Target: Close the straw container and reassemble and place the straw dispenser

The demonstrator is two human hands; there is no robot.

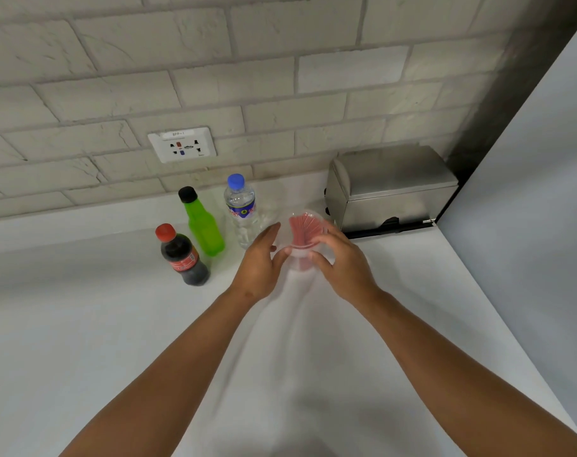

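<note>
A clear plastic straw container point(305, 230) holding a bundle of red straws stands upright on the white counter point(115, 324), between my hands. My right hand point(341, 262) wraps its right side, fingers curled around the wall. My left hand point(264, 258) presses against its left side with the fingers stretched upward. The container's mouth faces up and looks uncovered; a faint clear piece point(274, 206) behind it is hard to make out.
Three bottles stand left of the container: a cola bottle point(181, 257), a green bottle point(203, 224) and a water bottle point(242, 212). A steel box point(389, 189) sits in the back right corner by a grey panel point(527, 192). A wall socket point(181, 145) is above.
</note>
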